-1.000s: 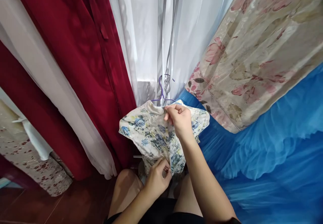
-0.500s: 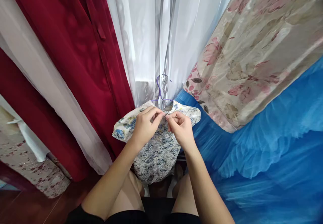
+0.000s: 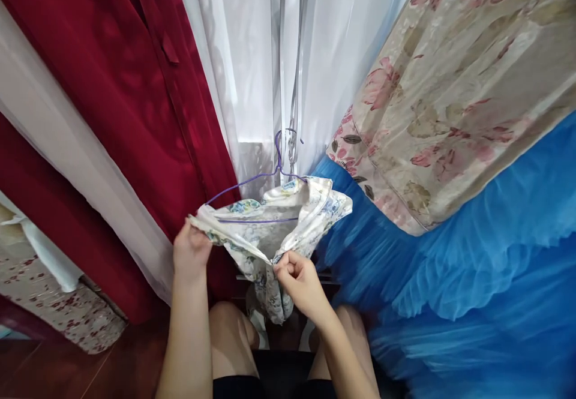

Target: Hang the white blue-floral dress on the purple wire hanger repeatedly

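A small floral garment (image 3: 274,222), hung on a purple wire hanger (image 3: 252,182) among curtains, is gripped at its left edge by the left hand (image 3: 191,250), while the right hand (image 3: 300,280) is clenched on its lower folds.

The left hand (image 3: 191,250) pinches the left edge of a floral garment (image 3: 274,219) on a purple wire hanger (image 3: 252,183), while the right hand (image 3: 299,276) grips its bunched lower fabric, between red curtain (image 3: 148,117) and blue tulle (image 3: 450,255).
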Tool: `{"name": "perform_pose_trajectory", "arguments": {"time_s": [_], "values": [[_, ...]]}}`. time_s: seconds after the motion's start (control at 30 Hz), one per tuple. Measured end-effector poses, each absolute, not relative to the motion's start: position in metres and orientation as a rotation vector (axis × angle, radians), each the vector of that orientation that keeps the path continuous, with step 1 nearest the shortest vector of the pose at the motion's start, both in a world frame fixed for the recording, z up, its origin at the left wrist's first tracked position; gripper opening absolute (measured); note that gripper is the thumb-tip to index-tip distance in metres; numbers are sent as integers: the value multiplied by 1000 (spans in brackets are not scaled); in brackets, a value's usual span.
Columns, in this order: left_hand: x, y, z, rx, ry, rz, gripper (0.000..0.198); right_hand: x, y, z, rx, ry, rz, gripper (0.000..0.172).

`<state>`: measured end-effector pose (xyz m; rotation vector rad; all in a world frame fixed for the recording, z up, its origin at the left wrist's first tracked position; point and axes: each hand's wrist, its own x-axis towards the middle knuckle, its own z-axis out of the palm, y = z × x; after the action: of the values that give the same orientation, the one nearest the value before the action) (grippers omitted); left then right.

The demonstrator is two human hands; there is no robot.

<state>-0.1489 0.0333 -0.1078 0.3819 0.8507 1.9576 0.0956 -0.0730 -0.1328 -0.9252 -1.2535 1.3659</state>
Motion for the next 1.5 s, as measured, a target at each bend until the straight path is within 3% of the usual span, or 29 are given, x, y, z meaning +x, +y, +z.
{"name": "perform_pose_trajectory", "arguments": {"time_s": [0.17, 0.23, 0.3, 0.33, 0.43, 0.47, 0.53, 0.57, 0.63, 0.77, 0.93, 1.03, 1.2, 1.27, 1.37, 1.5], "values": [[-106, -5, -159, 189, 851, 1699, 29, 110, -79, -177, -1065, -1026, 1287, 22], [-80, -29, -168, 160, 677, 1540, 22, 126, -84, -193, -1162, -1007, 1202, 25], [-55, -52, -172, 255, 591, 1440, 11, 141, -94, -200, -1263, -1131, 1129, 16], [-43, -61, -171, 346, 576, 1406, 15, 146, -99, -200, -1304, -1240, 1114, 14], [-13, -79, -157, 706, 652, 1275, 25, 150, -113, -187, -1289, -1541, 1109, 55], [-5, -82, -150, 834, 695, 1225, 26, 149, -116, -180, -1257, -1581, 1124, 53], [5, -83, -138, 1103, 784, 1164, 25, 147, -118, -167, -1190, -1563, 1194, 26], [7, -82, -134, 1245, 819, 1152, 27, 148, -119, -161, -1152, -1527, 1259, 23], [5, -82, -136, 1480, 827, 1100, 40, 155, -120, -151, -1055, -1458, 1415, 36], [-11, -100, -183, 1489, 790, 676, 65, 189, -127, -140, -899, -1399, 1614, 40], [-39, -127, -237, 1620, 1201, 297, 54, 250, -122, -131, -960, -1397, 1529, 46], [-54, -122, -225, 1662, 1298, 374, 44, 283, -96, -116, -1048, -1373, 1296, 39], [-64, -92, -164, 1793, 1188, 877, 16, 293, -11, -64, -1025, -1360, 941, 22], [-66, -82, -140, 1857, 1116, 1033, 23, 277, 24, -45, -955, -1382, 975, 19], [-79, -72, -113, 1867, 1158, 1209, 27, 244, 60, -30, -943, -1399, 1205, 29], [-125, -54, -95, 1824, 1281, 1293, 17, 218, 69, -26, -890, -1541, 1365, 31]]}}
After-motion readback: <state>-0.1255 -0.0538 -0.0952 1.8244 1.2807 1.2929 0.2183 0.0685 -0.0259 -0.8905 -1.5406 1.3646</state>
